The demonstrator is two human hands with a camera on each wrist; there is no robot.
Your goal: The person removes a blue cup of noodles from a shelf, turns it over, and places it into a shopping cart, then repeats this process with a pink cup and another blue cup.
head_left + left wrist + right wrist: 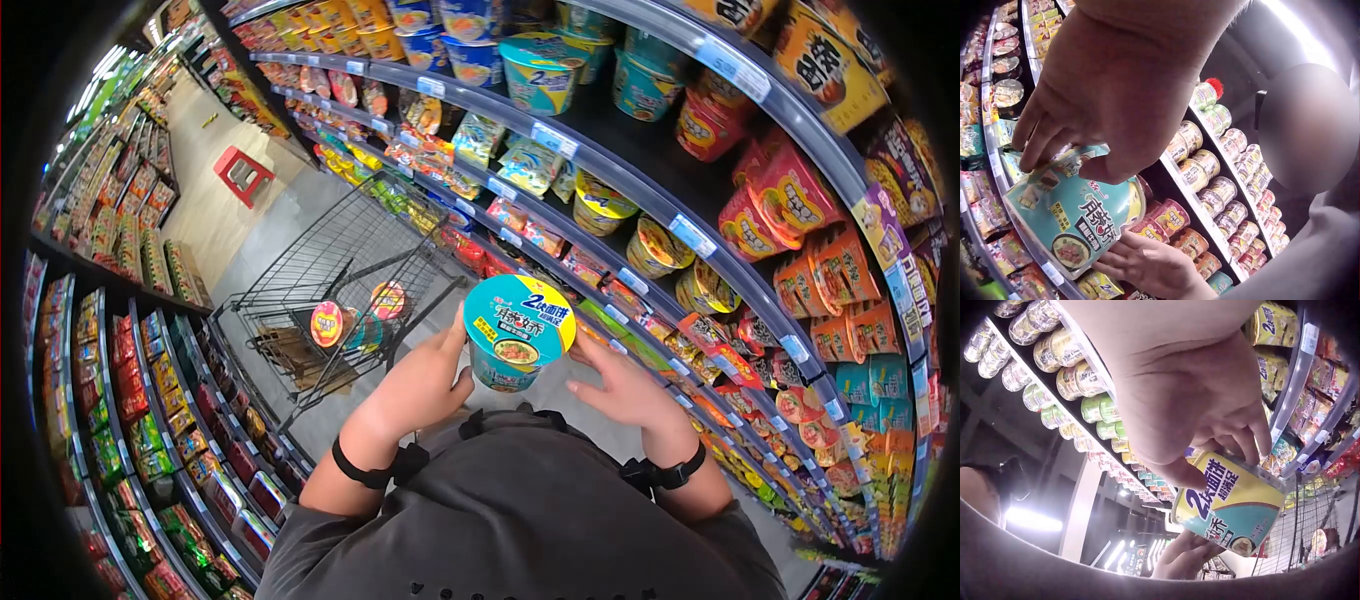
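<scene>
A teal instant noodle cup (515, 325) with a yellow patch on its lid is held upright before the person's chest. The left hand (425, 365) grips its left side, and in the left wrist view the thumb of the left hand (1122, 106) lies against the teal wall. At the opposite side is the right hand (625, 380); in the right wrist view the right hand (1204, 406) has its thumb and fingers about the noodle cup (1235, 506). Both wrists wear black straps.
A wire shopping cart (300, 290) stands ahead to the left with several noodle cups (326, 323) in it. Stocked shelves (640, 190) curve along the right, with packet racks (130, 400) at left. A red stool (243, 175) stands farther down the aisle.
</scene>
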